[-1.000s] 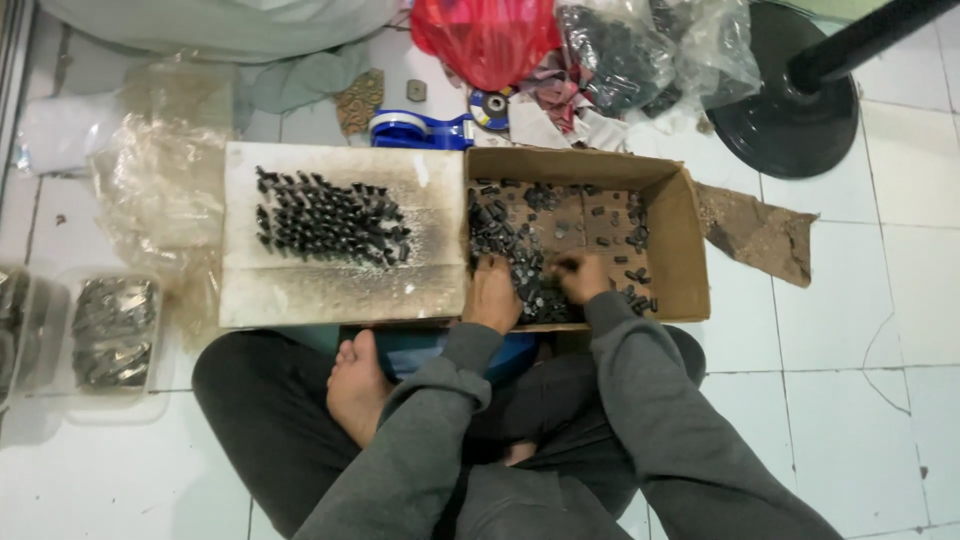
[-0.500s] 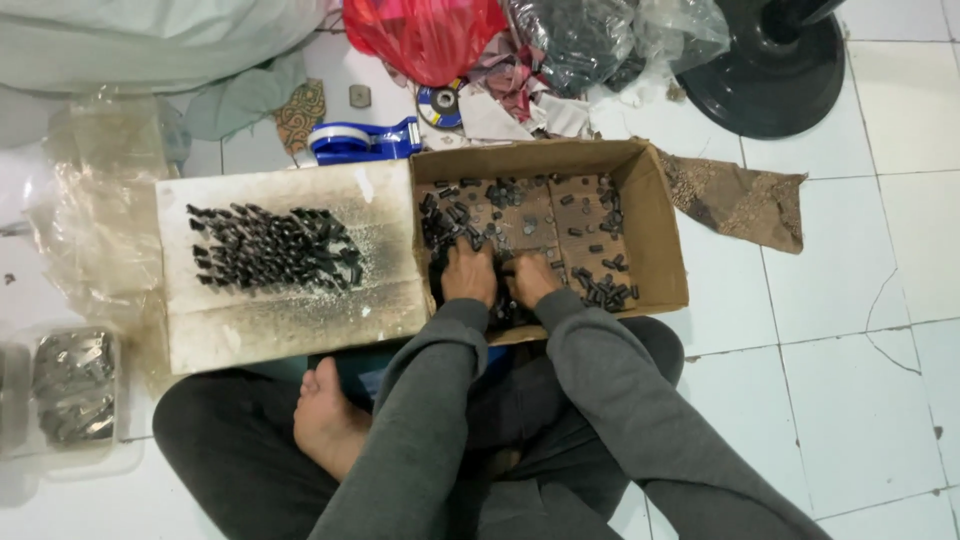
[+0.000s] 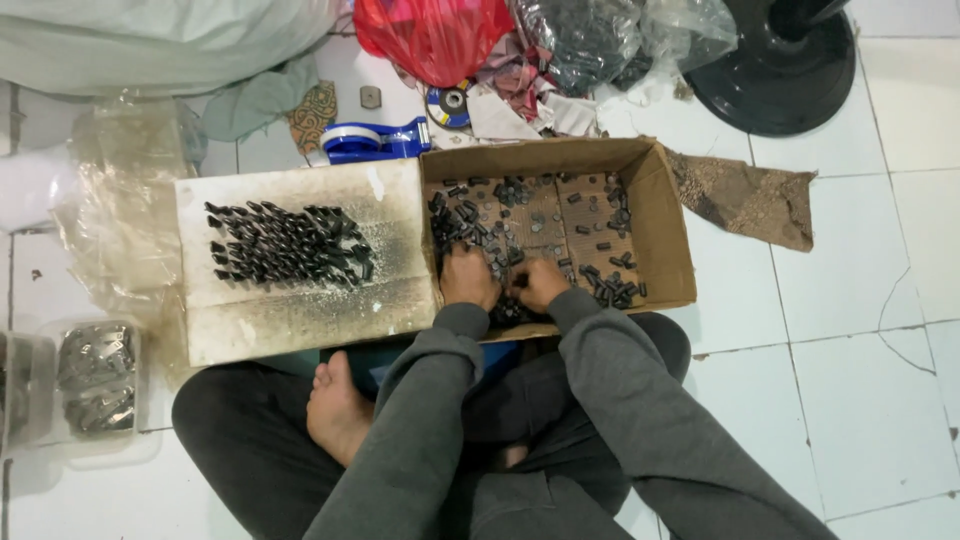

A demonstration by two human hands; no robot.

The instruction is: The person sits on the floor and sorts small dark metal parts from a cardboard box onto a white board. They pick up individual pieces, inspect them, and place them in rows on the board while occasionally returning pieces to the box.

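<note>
Two hands work inside an open brown cardboard box (image 3: 655, 215) that rests against the lap of a person seated cross-legged on the white tiled floor (image 3: 860, 330). Left hand (image 3: 468, 278) and right hand (image 3: 540, 284) lie side by side, palms down, fingers curled into a heap of small black cylindrical parts (image 3: 475, 225); whether either hand pinches a part cannot be determined. More black parts are scattered across the box bottom. Touching the box on its left side is a flat white foam slab (image 3: 290, 310) carrying a dense cluster of dark pointed pieces (image 3: 285, 245). Behind the box lie a blue tape dispenser (image 3: 375, 140), a red plastic bag (image 3: 435, 35) and a clear bag of dark parts (image 3: 585, 35). A black round stand base (image 3: 785, 65) sits at the far right.
</note>
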